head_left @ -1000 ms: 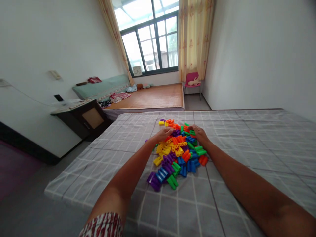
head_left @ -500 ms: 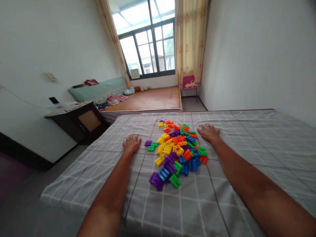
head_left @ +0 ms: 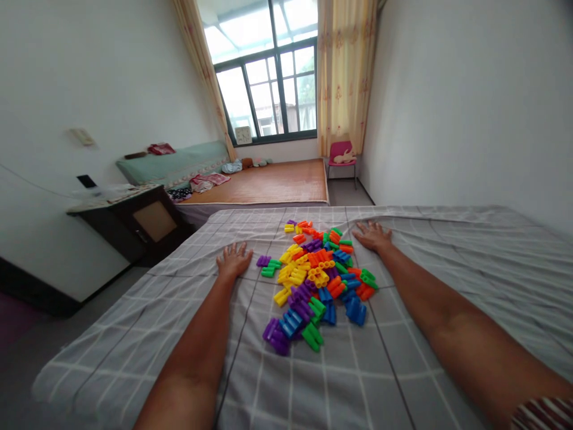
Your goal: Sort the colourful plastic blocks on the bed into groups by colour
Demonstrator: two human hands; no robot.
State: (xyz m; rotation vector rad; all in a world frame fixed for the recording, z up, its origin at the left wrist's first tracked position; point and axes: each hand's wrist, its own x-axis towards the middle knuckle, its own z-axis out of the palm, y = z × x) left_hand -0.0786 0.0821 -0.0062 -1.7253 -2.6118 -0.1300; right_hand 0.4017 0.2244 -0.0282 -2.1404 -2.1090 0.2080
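Observation:
A loose heap of colourful plastic building pieces (head_left: 308,275) in yellow, orange, purple, blue and green lies on a grey checked cloth (head_left: 349,382). My left hand (head_left: 233,261) rests palm down on the cloth, fingers spread, left of the heap. Closest to it are a small purple piece (head_left: 263,261) and a green piece (head_left: 268,272), apart from its fingers. On the far right side of the heap, my right hand (head_left: 374,236) also lies flat with its fingers spread. Orange and green pieces lie just left of its fingertips. Neither hand holds anything.
Beyond the cloth stands a bed with a brown mat (head_left: 277,182), with clothes (head_left: 208,181) on it. A dark cabinet (head_left: 147,224) is at the left. A pink chair (head_left: 341,152) stands below the curtain (head_left: 344,77), and a white wall (head_left: 470,107) runs along the right.
Both hands remain flat and have shifted slightly left in view. Wrinkles have formed in the cloth around them. A blue piece at the heap's near right lies a little farther from the others.

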